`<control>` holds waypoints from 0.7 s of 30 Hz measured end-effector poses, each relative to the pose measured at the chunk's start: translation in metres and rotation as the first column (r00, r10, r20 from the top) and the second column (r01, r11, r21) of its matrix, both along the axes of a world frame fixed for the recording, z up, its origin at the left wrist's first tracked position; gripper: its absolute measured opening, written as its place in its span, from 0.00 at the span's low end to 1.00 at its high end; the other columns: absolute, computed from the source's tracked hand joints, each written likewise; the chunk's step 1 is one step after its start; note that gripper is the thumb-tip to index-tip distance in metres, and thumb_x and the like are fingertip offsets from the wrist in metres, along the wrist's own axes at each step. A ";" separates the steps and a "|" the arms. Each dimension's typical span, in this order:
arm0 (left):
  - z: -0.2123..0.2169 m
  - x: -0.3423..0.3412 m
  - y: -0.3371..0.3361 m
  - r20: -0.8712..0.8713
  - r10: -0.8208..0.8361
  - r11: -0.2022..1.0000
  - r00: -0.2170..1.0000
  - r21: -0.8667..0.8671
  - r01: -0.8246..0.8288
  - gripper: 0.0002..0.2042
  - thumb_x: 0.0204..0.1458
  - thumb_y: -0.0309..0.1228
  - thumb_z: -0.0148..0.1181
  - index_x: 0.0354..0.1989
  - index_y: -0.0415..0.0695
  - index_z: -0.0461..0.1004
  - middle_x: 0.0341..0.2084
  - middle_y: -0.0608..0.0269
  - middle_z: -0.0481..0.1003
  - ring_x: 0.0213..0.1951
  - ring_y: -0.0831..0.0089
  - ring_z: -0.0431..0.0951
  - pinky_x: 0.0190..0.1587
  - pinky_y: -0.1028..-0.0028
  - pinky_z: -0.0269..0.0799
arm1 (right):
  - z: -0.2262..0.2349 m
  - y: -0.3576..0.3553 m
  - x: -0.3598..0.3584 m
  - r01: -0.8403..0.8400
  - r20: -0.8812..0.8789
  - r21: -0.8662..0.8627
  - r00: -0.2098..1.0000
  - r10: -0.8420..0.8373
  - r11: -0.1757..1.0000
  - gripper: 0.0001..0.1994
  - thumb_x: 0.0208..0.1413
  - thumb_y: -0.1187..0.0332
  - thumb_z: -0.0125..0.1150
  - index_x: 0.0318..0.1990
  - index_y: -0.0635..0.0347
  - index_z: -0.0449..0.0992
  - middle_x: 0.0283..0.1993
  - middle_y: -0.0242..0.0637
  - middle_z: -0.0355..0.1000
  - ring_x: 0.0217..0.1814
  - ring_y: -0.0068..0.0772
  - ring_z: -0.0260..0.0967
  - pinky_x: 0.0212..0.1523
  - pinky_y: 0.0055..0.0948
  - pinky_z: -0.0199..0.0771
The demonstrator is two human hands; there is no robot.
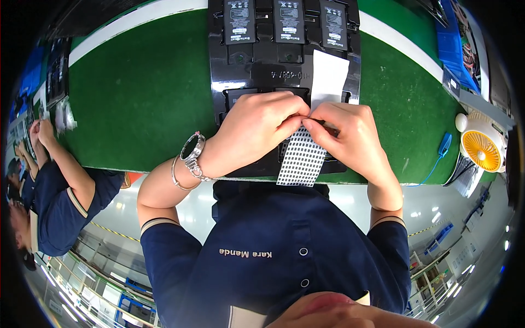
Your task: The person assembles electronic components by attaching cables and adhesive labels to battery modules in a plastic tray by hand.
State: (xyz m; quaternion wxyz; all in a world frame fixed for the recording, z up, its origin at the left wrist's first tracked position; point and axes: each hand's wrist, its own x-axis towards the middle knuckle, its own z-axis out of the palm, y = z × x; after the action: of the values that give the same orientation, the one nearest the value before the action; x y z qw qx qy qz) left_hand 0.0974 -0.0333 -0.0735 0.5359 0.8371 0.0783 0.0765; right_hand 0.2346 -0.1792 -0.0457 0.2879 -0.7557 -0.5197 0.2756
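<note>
Both my hands meet over the near part of a black plastic tray (232,71). My left hand (257,126), with a metal watch and a bangle on its wrist, is closed in a pinch on a strip of stickers (302,158), white with rows of small black rectangles. The fingers of my right hand (350,134) are closed on the same strip, their tips touching those of the left. Above the hands a blank white length (330,76) stands out. A small dark thing between the right fingers is too hidden to name. Flat black battery packs (289,22) lie in the tray's far pockets.
The tray rests on a green worktop (142,104) with a white stripe. At the right are a small white and yellow fan (481,145), a blue tag on a cable (445,145) and a blue bin (458,49) of wires. Another person (63,202) works at the left.
</note>
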 end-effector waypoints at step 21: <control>0.003 0.000 0.017 -0.115 0.208 0.604 0.971 -0.766 -0.220 0.09 0.61 0.28 0.52 0.44 0.36 0.71 0.37 0.63 0.77 0.37 0.80 0.76 0.38 0.77 0.76 | -0.001 0.002 0.026 0.343 -0.692 -0.051 0.665 -0.281 0.938 0.10 0.58 0.65 0.63 0.38 0.64 0.76 0.24 0.21 0.69 0.24 0.07 0.56 0.24 0.15 0.55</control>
State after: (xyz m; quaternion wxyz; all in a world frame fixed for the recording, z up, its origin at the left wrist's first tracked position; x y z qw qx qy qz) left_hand 0.0971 -0.0167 -0.0702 0.8291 0.5111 0.2065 0.0930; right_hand 0.2602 -0.1774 -0.0464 0.5346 -0.6631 -0.2487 0.4612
